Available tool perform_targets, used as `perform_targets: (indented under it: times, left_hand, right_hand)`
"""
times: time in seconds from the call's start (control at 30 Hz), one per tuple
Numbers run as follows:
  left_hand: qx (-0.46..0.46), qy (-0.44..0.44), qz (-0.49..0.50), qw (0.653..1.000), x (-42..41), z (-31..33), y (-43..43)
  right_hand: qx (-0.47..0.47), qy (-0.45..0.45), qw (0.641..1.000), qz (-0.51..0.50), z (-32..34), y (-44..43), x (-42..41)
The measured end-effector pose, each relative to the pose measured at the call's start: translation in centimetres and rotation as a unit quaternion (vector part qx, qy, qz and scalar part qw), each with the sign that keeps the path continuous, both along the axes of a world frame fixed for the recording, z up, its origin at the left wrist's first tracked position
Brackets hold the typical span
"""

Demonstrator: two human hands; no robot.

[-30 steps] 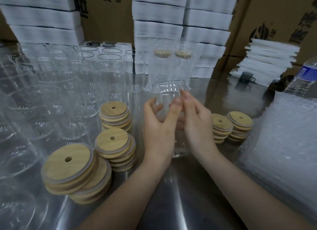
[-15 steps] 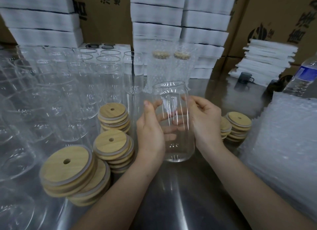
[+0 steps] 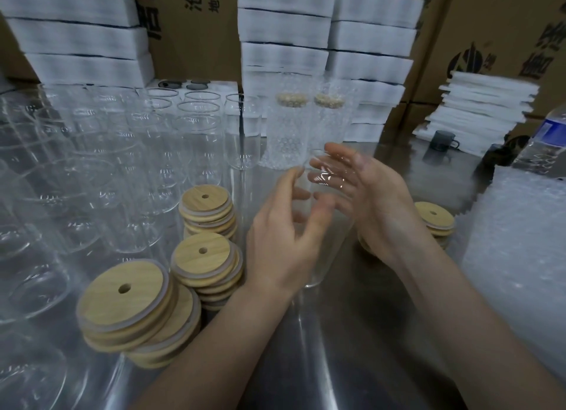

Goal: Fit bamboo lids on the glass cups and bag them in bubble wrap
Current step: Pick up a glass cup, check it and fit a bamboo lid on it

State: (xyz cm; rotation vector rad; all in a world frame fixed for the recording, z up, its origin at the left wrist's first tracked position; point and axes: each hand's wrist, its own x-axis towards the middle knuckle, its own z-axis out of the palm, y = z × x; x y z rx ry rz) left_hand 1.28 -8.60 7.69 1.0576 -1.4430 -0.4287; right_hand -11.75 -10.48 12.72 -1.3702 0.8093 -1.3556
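Note:
A clear glass cup [image 3: 326, 256] stands upright between my two hands over the steel table [image 3: 306, 363], with no lid on it. My left hand [image 3: 275, 241] holds its near left side, thumb up and fingers curled round the glass, blurred by motion. My right hand [image 3: 376, 207] lies against the far right side with fingers stretched out straight behind the glass. Stacks of round bamboo lids with a centre hole sit to the left [image 3: 122, 296] [image 3: 202, 253] [image 3: 205, 198] and one behind my right wrist [image 3: 433, 215]. A pile of bubble wrap bags [image 3: 514, 256] lies at the right.
Many empty glass cups [image 3: 122, 164] crowd the table's left half. Two lidded cups in bubble wrap [image 3: 288, 128] stand at the back centre. White foam stacks [image 3: 284, 27] and cardboard boxes line the rear. A water bottle [image 3: 545, 140] and a small dark mug [image 3: 441, 140] stand at the right.
Both hands gripped the cup half a second ago. Now my right fingers have straightened along the glass and my left fingers are moving across its front, as the cup turns between them.

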Motion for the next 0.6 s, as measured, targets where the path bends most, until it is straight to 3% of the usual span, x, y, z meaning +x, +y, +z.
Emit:
perform_targets:
  times: [0.13, 0.3, 0.47, 0.6]
  left_hand:
    - [0.015, -0.096, 0.035, 0.995, 0.0, 0.1, 0.0]
    - [-0.06, -0.161, 0.075, 0.982, 0.0, 0.0, -0.1]
    - [-0.129, -0.229, 0.079, 0.962, -0.3, -0.4, -0.7]
    - [-0.155, -0.232, 0.075, 0.957, -0.4, -1.0, -1.1]
  right_hand:
    - [0.004, 0.034, 0.999, -0.017, -0.1, 0.0, -0.3]
    - [-0.021, 0.062, 0.998, -0.022, 0.1, 0.2, -0.6]
    - [-0.017, 0.014, 1.0, -0.003, 0.5, 0.5, -0.9]
    - [0.004, -0.038, 0.999, -0.025, 0.2, 0.4, -0.6]
